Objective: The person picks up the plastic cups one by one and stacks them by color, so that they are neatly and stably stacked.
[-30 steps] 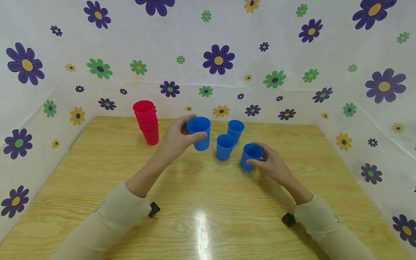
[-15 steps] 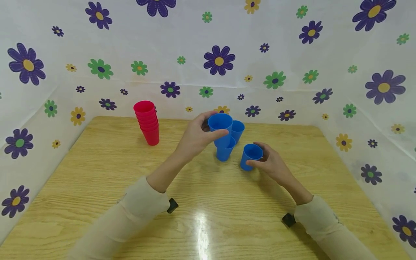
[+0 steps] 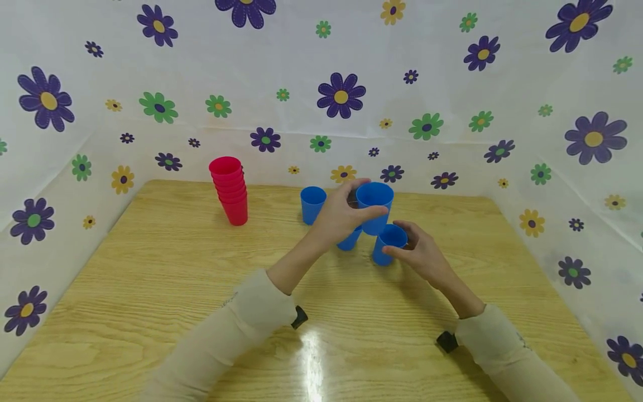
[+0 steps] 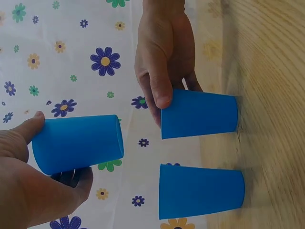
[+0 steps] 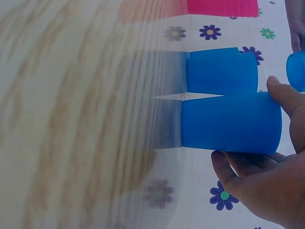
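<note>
A blue plastic cup is held off the table by my left hand, its thumb along the near side. The cup's mouth faces up. Just below and to the right, another blue cup stands upright on the table; my right hand grips it by its upper part. Behind my left hand a blue cup stands partly hidden. One more blue cup stands farther back, left of the raised cup. In the left wrist view, the raised cup is apart from the two standing ones.
A tall stack of nested red cups stands at the back left of the wooden table. A white flower-printed sheet rises behind the table and along both sides.
My left hand has carried its blue cup to the right, over the standing cups, towards the right hand. A standing blue cup on the left now shows. My right hand has stayed in place.
</note>
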A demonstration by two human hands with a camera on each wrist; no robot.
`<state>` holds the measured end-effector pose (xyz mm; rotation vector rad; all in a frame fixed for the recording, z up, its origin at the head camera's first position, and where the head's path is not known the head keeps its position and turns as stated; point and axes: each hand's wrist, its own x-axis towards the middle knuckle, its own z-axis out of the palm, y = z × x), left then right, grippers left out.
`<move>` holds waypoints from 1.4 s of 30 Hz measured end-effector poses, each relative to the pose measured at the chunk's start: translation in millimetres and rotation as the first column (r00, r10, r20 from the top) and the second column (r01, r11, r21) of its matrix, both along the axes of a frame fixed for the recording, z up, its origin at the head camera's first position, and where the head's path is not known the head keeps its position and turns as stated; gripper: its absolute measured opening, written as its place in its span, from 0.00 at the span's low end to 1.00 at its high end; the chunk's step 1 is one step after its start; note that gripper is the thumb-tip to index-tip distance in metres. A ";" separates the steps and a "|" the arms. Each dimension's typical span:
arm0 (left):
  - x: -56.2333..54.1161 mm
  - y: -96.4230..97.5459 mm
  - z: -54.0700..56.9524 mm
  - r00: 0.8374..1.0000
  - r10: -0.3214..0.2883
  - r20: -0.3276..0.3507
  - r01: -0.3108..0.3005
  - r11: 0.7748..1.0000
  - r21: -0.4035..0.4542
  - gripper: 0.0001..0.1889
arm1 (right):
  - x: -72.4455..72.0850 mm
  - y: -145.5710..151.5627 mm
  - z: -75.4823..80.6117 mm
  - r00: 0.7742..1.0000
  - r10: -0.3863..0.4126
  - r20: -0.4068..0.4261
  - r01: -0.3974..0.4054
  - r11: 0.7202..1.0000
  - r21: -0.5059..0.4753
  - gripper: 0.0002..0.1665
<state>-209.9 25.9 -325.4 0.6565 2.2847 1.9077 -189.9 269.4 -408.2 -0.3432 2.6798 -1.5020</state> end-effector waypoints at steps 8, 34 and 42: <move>-1.8 23.6 -8.3 1.000 -0.022 -0.008 0.022 1.000 0.003 0.39 | -1.0 2.4 -3.2 0.999 0.036 -0.027 -0.037 0.998 -0.043 0.41; -6.6 52.1 -30.0 0.999 -0.041 0.022 0.042 0.997 -0.057 0.43 | 0.1 1.6 -1.8 0.997 0.043 -0.061 -0.045 0.998 -0.039 0.38; -13.0 42.6 -32.3 1.000 0.005 -0.018 -0.005 1.000 -0.003 0.41 | 0.4 0.5 -2.0 0.999 0.020 -0.034 -0.021 0.999 -0.030 0.39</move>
